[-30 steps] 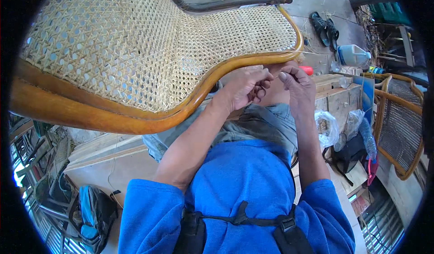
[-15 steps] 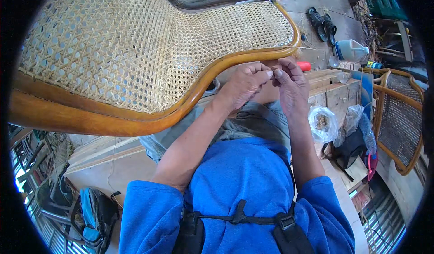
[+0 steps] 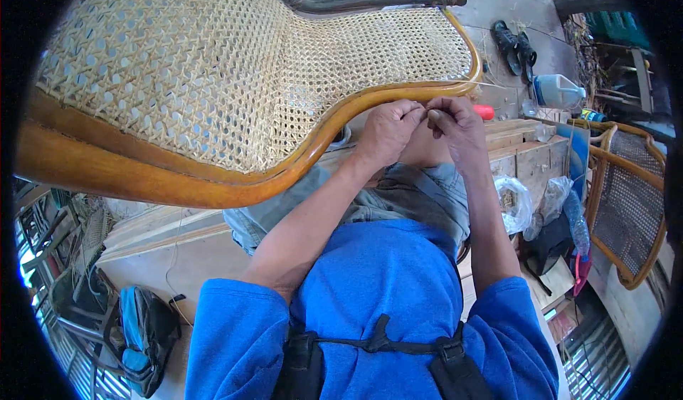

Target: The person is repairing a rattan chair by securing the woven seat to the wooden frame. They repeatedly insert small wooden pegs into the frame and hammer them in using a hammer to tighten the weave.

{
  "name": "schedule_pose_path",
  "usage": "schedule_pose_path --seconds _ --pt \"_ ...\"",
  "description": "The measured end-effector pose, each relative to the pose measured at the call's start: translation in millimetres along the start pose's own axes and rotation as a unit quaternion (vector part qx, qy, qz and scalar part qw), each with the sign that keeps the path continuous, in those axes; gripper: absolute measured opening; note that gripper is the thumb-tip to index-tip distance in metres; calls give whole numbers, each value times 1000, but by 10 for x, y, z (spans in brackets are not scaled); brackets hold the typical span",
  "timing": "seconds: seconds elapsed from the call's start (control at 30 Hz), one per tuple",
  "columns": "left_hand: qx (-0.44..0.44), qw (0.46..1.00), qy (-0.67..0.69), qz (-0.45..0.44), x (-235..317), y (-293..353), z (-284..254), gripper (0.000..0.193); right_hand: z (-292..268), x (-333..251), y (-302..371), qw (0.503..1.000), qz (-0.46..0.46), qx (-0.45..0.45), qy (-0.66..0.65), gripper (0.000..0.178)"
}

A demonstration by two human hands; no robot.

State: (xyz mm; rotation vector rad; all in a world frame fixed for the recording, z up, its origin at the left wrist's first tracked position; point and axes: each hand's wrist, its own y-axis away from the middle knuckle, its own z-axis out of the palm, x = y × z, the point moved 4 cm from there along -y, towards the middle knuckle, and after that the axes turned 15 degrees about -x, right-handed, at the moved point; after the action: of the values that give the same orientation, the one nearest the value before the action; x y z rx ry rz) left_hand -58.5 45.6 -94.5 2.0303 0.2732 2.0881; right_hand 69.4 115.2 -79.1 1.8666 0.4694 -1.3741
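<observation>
Before me lies a chair with a woven cane surface (image 3: 178,80) and a curved, varnished wooden frame (image 3: 142,186). My left hand (image 3: 388,133) is just in front of the frame's near edge, thumb and fingertips pinched together. Close beside it, almost touching, my right hand (image 3: 459,126) also has its fingertips pressed together. Whatever lies between the fingertips is too small to make out. A thin pale strand (image 3: 494,85) sticks out from the frame's right end. Just right of my right hand is a red object (image 3: 484,112), partly hidden.
Wooden boards (image 3: 523,154) lie to the right, near an open plastic bag (image 3: 514,204). Farther off are a jug (image 3: 558,90), black sandals (image 3: 509,48) and another cane-panelled frame (image 3: 626,193). A backpack (image 3: 146,339) sits at the lower left. A dark pole (image 3: 370,3) crosses behind the chair.
My hands have shifted slightly down in view, still close together; the right fingers have curled in more. The whole view has moved a little, carrying the chair's far end rightward.
</observation>
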Motion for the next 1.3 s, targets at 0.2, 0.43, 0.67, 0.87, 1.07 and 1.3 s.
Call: schedule_pose_path --seconds 0.2,0.43,0.67,0.87,1.07,1.3 --pt "85 994 -42 -53 -204 -81 -185 27 -235 188 -396 995 -42 78 39 10" --pt "82 994 -25 -72 -326 -121 -274 28 -278 106 -540 948 -62 115 291 12" --pt "81 994 -37 -55 -356 -140 -278 27 -289 141 -533 945 -60 105 303 11" --pt "82 994 -27 -73 -318 -128 -280 28 -230 97 -536 918 -79 97 377 8" --pt "78 994 -35 -73 -298 -111 -298 29 -246 181 -551 901 -125 73 409 6" --pt "68 995 -9 -73 -304 -120 -292 28 -235 216 -609 916 -158 55 366 7"
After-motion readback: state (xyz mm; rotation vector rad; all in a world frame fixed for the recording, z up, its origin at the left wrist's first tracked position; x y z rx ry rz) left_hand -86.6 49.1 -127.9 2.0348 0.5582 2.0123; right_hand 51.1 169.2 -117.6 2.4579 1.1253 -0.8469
